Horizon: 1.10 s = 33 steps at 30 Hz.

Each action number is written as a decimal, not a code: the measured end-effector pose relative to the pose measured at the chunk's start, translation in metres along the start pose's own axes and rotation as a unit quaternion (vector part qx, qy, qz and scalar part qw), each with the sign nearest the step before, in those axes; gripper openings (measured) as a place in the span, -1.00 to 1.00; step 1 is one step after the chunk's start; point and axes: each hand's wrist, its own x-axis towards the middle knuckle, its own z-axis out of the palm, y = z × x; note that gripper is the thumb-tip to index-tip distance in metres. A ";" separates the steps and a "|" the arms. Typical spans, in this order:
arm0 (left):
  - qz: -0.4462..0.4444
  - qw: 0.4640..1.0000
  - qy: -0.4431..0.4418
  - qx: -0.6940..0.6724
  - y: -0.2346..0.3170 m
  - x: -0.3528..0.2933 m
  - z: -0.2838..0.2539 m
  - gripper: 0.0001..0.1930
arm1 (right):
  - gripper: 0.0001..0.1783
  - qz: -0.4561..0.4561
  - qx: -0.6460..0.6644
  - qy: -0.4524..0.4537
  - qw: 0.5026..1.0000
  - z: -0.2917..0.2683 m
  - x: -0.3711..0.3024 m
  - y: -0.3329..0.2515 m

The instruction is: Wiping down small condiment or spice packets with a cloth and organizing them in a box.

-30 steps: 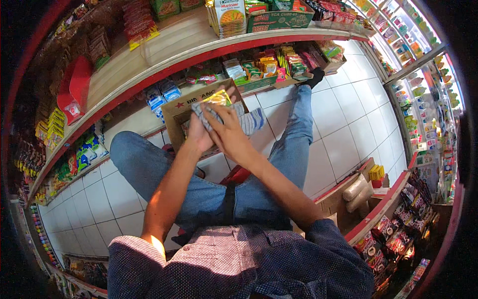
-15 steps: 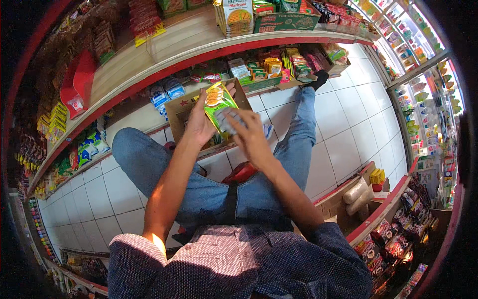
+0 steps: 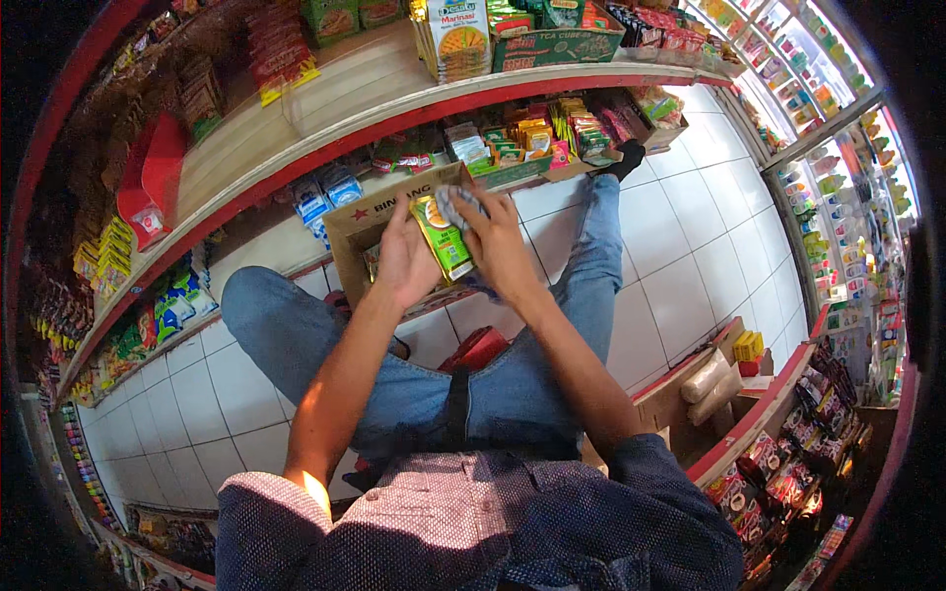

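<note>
Between my knees, my left hand [image 3: 406, 258] holds a green and yellow seasoning packet [image 3: 448, 248] with a food picture on its upper part. Its fingers are wrapped behind the packet's left edge. My right hand [image 3: 498, 241] grips a crumpled grey-white cloth [image 3: 463, 205] and presses it against the packet's upper end, partly covering the picture. Right below both hands stands an open cardboard box [image 3: 352, 234]; packets show inside at its left, and the hands hide most of its contents.
A red-edged shelf [image 3: 384, 116] curves across the front, with packets and a green carton [image 3: 557, 47] on top. Lower down are blue-white packets [image 3: 325, 197] and boxes of sachets [image 3: 532, 138]. White floor tiles [image 3: 680, 246] extend right, toward another stocked shelf [image 3: 759, 433].
My right hand has moved the cloth from the packet's lower part up to its upper end. The packet has shifted slightly lower and right, leaving its lower green part uncovered.
</note>
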 end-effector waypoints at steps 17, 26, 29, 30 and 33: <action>0.073 0.942 0.090 0.314 -0.011 0.006 0.006 -0.58 | -0.77 0.252 0.351 0.153 0.889 -0.016 -0.025 0.011; 0.183 0.852 0.077 0.485 0.002 0.029 0.020 -0.57 | -0.73 0.308 0.373 0.181 0.856 -0.022 -0.037 0.026; 0.283 0.788 0.084 0.540 0.034 0.048 0.033 -0.61 | -0.74 0.328 0.406 0.173 0.835 -0.026 -0.042 0.033; 0.314 0.803 0.071 0.502 0.044 0.055 0.042 -0.65 | -0.71 0.327 0.408 0.126 0.843 -0.029 -0.046 0.035; 0.379 0.698 0.075 0.603 0.091 0.080 0.069 -0.71 | -0.71 0.315 0.402 0.024 0.859 -0.039 -0.051 0.034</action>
